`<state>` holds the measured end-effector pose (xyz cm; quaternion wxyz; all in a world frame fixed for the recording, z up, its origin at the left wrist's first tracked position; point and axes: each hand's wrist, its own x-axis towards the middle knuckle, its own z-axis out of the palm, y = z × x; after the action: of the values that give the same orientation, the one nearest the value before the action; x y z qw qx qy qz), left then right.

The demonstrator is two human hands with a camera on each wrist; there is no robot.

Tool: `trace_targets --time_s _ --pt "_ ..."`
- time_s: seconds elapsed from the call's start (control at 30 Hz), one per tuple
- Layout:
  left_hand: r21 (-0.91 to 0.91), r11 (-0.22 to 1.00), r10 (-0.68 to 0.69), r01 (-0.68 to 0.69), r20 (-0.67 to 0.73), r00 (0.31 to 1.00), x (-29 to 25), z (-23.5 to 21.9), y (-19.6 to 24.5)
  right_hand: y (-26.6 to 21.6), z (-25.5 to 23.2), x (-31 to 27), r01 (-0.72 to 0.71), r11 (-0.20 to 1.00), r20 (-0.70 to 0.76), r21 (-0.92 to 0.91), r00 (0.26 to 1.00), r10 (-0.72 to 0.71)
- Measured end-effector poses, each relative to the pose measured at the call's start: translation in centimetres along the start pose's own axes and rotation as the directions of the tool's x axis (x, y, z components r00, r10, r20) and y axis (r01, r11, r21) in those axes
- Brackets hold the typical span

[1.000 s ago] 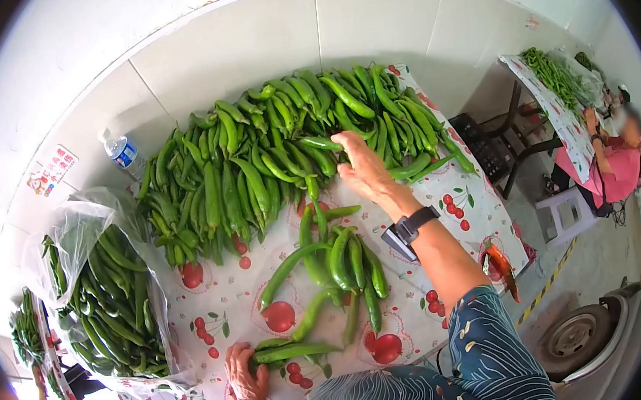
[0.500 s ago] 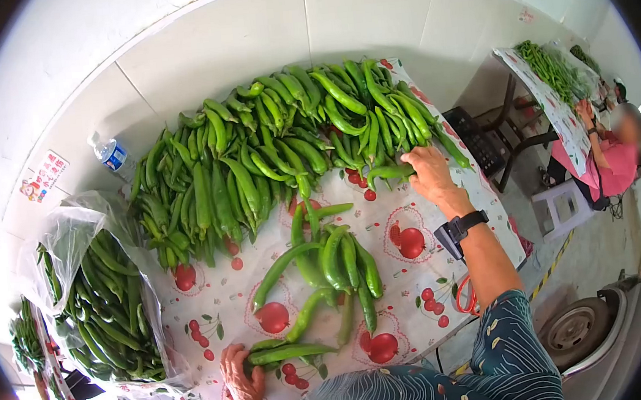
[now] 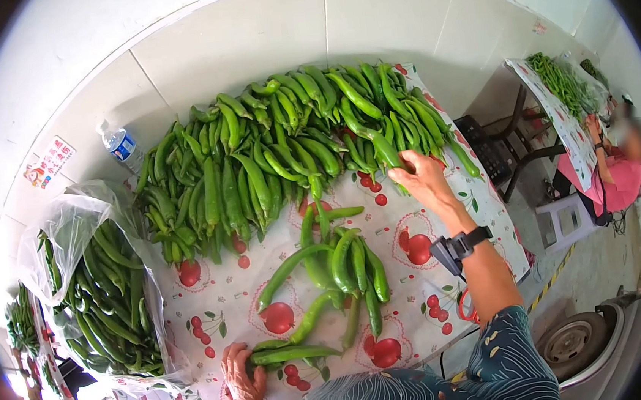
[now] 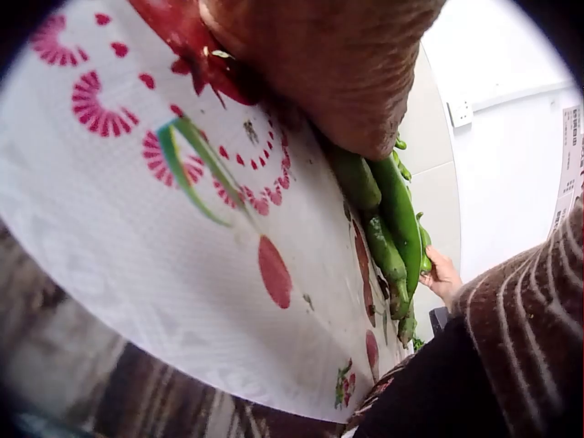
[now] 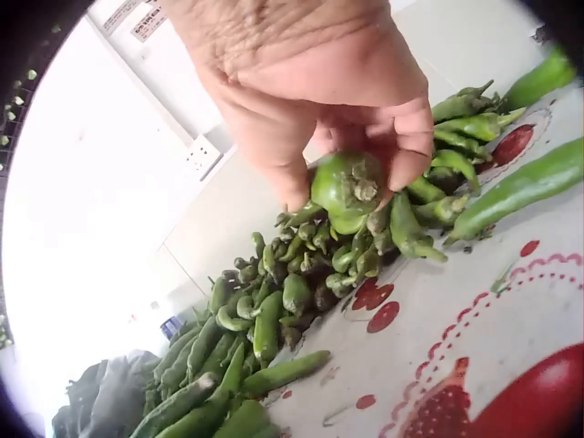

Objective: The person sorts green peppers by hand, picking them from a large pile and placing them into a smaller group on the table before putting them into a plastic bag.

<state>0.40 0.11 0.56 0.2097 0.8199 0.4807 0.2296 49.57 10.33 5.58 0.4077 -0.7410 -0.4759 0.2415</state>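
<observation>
In the head view my right hand (image 3: 427,183) grips a green pepper (image 3: 386,150) at the right front edge of a long pile of green peppers (image 3: 244,157). The right wrist view has the thumb and fingers of that hand (image 5: 319,109) round the stem end of the pepper (image 5: 347,187). My left hand (image 3: 243,382) rests on the patterned tablecloth (image 3: 214,285) near the front edge, its fingers beside the ends of two peppers (image 3: 296,353); whether it grips them is hidden. A smaller group of peppers (image 3: 349,262) lies mid-table between the hands.
An open plastic bag of peppers (image 3: 109,310) stands at the left. Behind it, by the wall, is a water bottle (image 3: 120,143). A person in pink (image 3: 619,174) sits at another table on the right, near a stool (image 3: 566,220) and a wheel (image 3: 573,342).
My right hand moved from the pile toward the right front, put down one pepper near the pile's edge, and now grips a longer one. The left hand stays in place.
</observation>
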Motion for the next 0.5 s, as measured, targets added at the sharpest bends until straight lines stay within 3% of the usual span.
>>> trace_targets --time_s 0.1,0.2,0.5 --pt "0.004 1.000 -0.010 0.010 0.012 1.000 0.0 -0.1 0.1 -0.3 2.0 2.7 0.096 0.946 -0.065 -0.308 0.990 -0.122" --pt "-0.008 1.000 -0.021 0.021 0.013 1.000 0.1 -0.1 0.1 -1.6 3.4 4.4 0.068 0.919 0.018 -0.388 0.998 -0.066" --pt "-0.010 1.000 -0.013 0.013 -0.004 1.000 0.0 0.2 -0.1 -2.2 8.5 7.2 0.256 0.871 -0.104 -0.419 0.940 -0.326"
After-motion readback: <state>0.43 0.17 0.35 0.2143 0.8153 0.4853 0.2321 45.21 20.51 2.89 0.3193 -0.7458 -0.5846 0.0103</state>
